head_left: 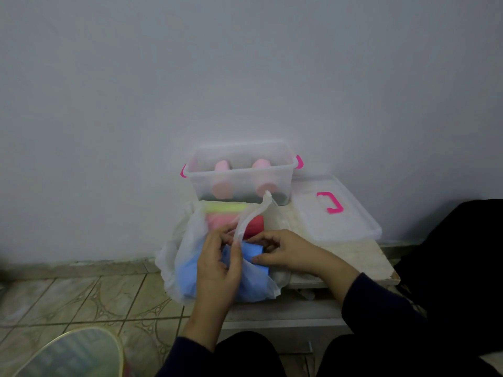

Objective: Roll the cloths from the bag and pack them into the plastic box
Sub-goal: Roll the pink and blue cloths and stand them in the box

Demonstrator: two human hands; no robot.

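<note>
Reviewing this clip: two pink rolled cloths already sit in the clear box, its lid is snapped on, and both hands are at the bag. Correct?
Not quite. The head view shows the lid lying beside the open clear box, not snapped on. The rest holds.

The box point(239, 175) stands behind the bag point(185, 257) with two rolls point(223, 178) in it, its lid point(337, 213) lying to the right.

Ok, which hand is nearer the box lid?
Right. The right hand rests on the blue cloth just below the lid; the left hand is farther left, pinching the bag.
</note>
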